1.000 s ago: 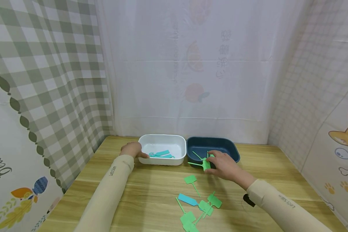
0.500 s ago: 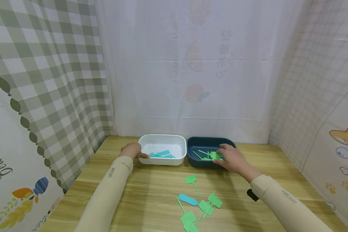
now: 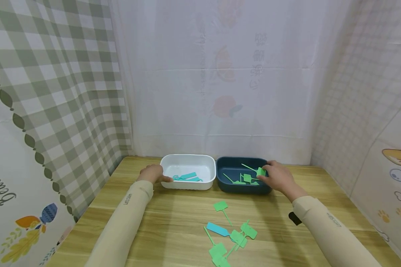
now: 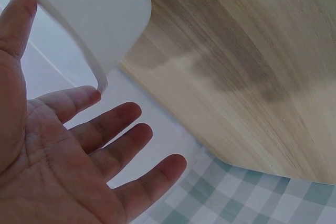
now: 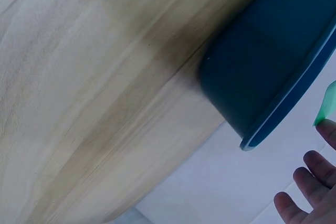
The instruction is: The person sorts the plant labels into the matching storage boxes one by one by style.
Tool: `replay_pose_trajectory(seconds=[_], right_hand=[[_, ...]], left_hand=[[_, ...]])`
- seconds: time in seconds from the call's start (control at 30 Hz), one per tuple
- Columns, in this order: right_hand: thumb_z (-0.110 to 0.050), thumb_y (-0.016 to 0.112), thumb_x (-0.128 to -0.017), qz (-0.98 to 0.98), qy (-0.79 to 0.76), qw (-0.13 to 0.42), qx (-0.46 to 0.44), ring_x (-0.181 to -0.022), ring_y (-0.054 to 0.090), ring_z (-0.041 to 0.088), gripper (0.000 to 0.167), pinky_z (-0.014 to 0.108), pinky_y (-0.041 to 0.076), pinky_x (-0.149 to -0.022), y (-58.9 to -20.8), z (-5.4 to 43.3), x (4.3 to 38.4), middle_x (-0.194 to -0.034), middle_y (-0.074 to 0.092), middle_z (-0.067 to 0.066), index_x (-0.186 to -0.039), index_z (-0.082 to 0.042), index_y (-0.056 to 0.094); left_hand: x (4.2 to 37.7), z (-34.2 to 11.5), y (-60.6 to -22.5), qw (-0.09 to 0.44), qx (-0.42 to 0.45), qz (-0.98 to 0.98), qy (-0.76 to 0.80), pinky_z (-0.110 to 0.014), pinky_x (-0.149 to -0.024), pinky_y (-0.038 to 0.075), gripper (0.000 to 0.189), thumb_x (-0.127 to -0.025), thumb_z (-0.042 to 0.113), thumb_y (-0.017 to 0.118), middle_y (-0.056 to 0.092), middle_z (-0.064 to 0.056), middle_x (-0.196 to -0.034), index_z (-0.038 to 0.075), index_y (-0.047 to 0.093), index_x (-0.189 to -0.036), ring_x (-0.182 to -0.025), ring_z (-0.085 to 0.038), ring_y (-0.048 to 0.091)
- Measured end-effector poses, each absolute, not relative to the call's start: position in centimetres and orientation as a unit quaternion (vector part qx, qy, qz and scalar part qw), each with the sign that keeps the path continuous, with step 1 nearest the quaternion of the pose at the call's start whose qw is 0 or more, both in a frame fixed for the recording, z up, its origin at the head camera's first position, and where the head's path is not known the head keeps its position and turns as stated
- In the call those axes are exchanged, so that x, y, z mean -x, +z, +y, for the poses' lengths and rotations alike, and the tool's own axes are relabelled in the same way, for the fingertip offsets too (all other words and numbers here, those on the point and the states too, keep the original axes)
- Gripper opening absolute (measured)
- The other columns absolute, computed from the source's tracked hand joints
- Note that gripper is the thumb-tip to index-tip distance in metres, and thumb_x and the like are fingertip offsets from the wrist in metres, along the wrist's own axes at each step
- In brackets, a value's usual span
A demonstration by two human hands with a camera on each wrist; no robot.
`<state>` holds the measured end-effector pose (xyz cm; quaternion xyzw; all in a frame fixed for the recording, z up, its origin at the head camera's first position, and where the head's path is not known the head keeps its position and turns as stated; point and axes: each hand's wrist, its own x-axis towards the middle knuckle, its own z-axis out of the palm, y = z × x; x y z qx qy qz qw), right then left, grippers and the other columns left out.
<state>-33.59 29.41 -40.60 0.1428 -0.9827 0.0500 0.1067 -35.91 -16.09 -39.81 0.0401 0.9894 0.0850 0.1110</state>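
Right hand (image 3: 280, 176): raised over the right end of the dark-blue, rounded-rectangular bin (image 3: 244, 188), plastic by its look. One light-green, flag-shaped plastic-looking tag (image 3: 261, 171), square plate on thin stem, is pinched between thumb and fingertips above that bin's opening; its release is not yet made.

Left hand (image 3: 152, 173): stationed left of the dark-blue bin, at the far end of the white, rounded-rectangular bin (image 3: 190, 185). The rim is touched by thumb and forefinger; the other fingers are loosely spread, with nothing in them. How firmly the rim is pressed cannot be told.

Placed: inside the dark-blue bin, several overlapping green tags (image 3: 247, 178), not countable; inside the white bin, just beside it on the left, seemingly two teal strip-shaped tags (image 3: 188, 175).

Outstanding: on the wood-grain table (image 3: 177, 222), in front of the dark-blue bin, at least five loose green tags (image 3: 217, 250), most overlapped, and one blue strip-shaped tag (image 3: 218, 229), its end apparently covered.

Status, as judged: partly done; the held tag and the tabled pieces are left.
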Motion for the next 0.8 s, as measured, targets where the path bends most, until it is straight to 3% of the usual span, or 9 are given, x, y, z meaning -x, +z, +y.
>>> replay_pose_trajectory(seconds=[0.8], right_hand=[[-0.029, 0.069, -0.093, -0.983, 0.026, 0.098, -0.15, -0.123, 0.047, 0.05, 0.047, 0.065, 0.043, -0.091, -41.5, 28.4, 33.6, -0.133, 0.05, 0.033, -0.125, 0.005, 0.063]], left_hand=[[35.6, -15.8, -39.4, 0.103, -0.037, 0.991, 0.083, -0.049, -0.08, 0.05, 0.052, -0.087, 0.051, 0.072, 0.065, -0.02, -0.099, 0.0, 0.069, -0.097, -0.089, -0.03, 0.055]])
